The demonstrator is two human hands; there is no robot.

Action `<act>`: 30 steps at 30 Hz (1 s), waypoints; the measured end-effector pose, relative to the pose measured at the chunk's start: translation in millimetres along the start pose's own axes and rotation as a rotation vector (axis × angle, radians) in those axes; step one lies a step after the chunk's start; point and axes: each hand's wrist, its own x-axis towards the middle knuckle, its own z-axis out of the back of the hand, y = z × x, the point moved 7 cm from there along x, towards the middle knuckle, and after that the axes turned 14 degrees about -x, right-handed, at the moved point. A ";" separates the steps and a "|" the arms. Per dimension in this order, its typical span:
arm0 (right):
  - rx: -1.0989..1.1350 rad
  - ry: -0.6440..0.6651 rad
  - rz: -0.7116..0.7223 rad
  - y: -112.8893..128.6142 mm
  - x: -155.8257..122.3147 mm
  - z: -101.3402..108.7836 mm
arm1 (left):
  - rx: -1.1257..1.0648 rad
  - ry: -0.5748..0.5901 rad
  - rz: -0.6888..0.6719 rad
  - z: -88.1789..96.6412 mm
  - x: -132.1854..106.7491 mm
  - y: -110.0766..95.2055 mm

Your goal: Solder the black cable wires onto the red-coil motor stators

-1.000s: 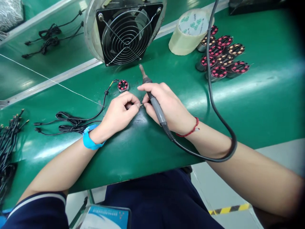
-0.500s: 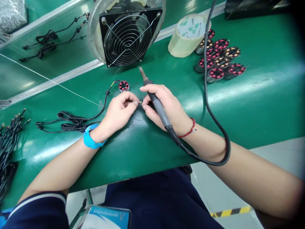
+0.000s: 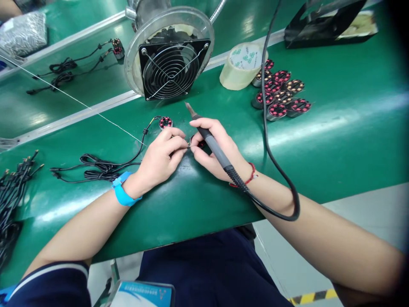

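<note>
My left hand [image 3: 161, 157], with a blue wrist strap [image 3: 122, 194], pinches a thin wire end between thumb and forefinger on the green bench [image 3: 335, 140]. My right hand [image 3: 214, 149] holds a soldering iron [image 3: 209, 138] laid across the palm, tip pointing up and away, while its fingertips meet the left hand's over a small red-coiled round part [image 3: 200, 143], mostly hidden. Another round coil part [image 3: 165, 123] with a black cable [image 3: 105, 164] attached lies just beyond my left hand.
A fume fan [image 3: 171, 68] stands behind the hands. A tape roll [image 3: 241, 66] and several coil parts [image 3: 279, 94] sit at the right. Cable bundles [image 3: 12, 183] lie at the left edge. A thin solder wire [image 3: 73, 99] stretches in from the left. The iron's cord [image 3: 271, 140] loops right.
The view has tilted, showing more of the far bench. Both hands stay together at the same spot; the iron now leans slightly more to the left.
</note>
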 end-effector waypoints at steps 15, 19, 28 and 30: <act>-0.154 0.115 0.138 -8.6 -0.4 14.7 | -0.114 0.037 0.341 -5.9 1.6 17.9; -0.238 0.122 0.240 -1.6 -2.3 7.6 | -0.140 0.026 0.349 -5.7 2.3 19.3; -0.233 0.091 0.247 -2.3 2.8 4.4 | -0.204 0.020 0.397 -3.9 1.4 23.0; -0.174 0.054 0.175 -5.6 4.5 4.9 | -0.219 0.017 0.408 -3.4 1.8 23.7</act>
